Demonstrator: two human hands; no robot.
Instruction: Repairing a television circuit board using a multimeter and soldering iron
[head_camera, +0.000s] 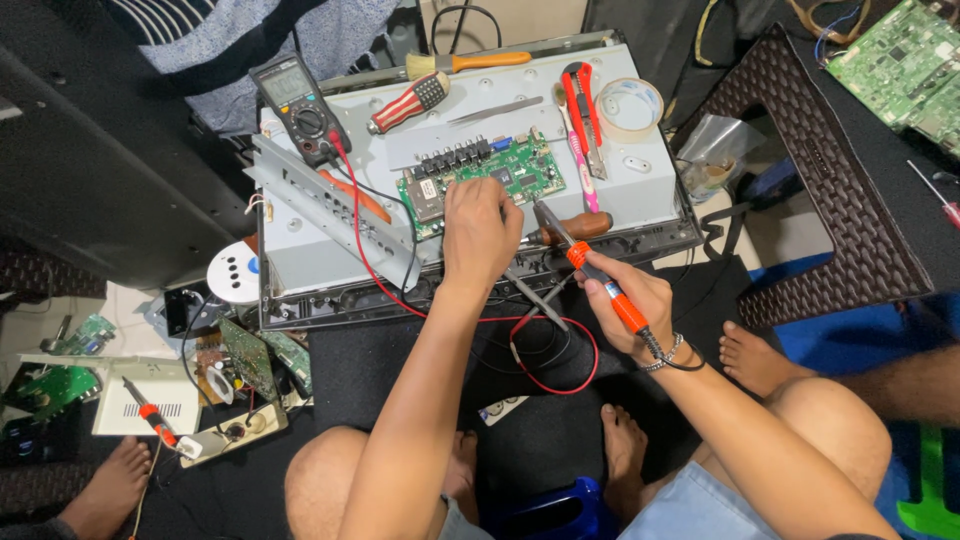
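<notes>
A green circuit board (505, 170) lies on the grey metal back of a flat device (330, 225). My left hand (480, 235) rests on the board's lower edge, fingers curled as if pinching something small that I cannot make out. My right hand (630, 300) grips an orange-handled soldering iron (590, 270), its dark tip pointing up towards the board, just right of my left hand. A wooden-handled screwdriver (575, 230) lies under the iron's tip.
A multimeter (300, 105) with red and black leads sits at the panel's top left. A striped screwdriver (408, 103), brush (470, 63), red cutter (580, 110), pink toothbrush and tape roll (630, 105) lie on the panel. A brown plastic stool (840, 190) stands right. Another person's foot (105, 495) shows bottom left.
</notes>
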